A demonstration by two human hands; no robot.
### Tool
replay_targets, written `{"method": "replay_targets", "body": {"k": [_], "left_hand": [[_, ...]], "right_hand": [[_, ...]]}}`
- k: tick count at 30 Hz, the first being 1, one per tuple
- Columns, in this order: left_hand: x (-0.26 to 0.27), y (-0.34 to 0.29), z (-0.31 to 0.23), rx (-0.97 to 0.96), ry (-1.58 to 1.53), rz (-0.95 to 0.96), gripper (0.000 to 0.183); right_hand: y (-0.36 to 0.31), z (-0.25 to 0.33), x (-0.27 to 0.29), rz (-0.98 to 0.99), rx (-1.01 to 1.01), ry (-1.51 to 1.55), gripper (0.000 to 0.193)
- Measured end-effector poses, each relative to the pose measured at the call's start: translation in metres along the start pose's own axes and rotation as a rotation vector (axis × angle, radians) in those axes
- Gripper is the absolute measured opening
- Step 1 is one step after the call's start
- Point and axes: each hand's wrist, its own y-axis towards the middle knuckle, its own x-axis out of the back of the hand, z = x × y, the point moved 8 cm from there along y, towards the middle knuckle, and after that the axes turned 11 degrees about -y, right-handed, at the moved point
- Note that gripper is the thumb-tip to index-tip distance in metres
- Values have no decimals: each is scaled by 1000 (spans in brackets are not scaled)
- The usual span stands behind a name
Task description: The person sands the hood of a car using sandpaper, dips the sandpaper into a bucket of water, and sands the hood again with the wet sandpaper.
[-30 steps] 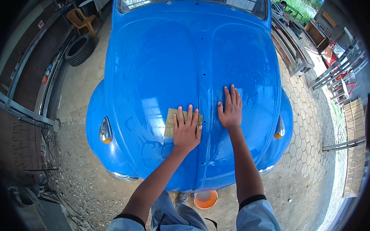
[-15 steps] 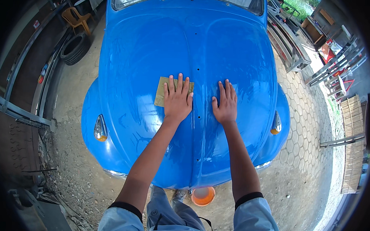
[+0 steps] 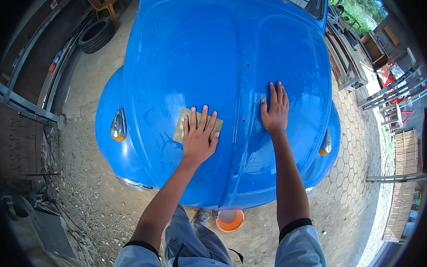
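Head view: left hand (image 3: 199, 140) flat, fingers spread, over olive sheet (image 3: 180, 126), which lies on left half of blue car hood (image 3: 202, 62). Right hand (image 3: 275, 111) palm down on right half, thumb apart. Orange bucket (image 3: 229, 222) beneath front edge. Black tyre (image 3: 92, 45) near yellow chair (image 3: 105, 6), upper left.

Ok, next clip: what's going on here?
A person's left hand lies spread on a tan sheet, against a blue car hood. The right hand holds nothing and appears to rest flat across the central ridge. Streaky marks show near the sheet, and an orange bucket stands on the ground by the car's front.
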Motion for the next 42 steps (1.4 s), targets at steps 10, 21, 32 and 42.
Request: {"method": "replay_targets", "body": {"k": [10, 21, 32, 42], "left_hand": [[18, 56, 22, -26, 93, -96, 63], [12, 29, 22, 3, 117, -111, 75], [0, -15, 26, 41, 34, -50, 75], [5, -30, 11, 69, 3, 42, 73]], "right_hand": [[-3, -1, 0, -10, -5, 5, 60], [-2, -2, 1, 18, -25, -4, 61], [-1, 0, 3, 3, -17, 40, 61], [-2, -2, 0, 22, -16, 2, 62]]}}
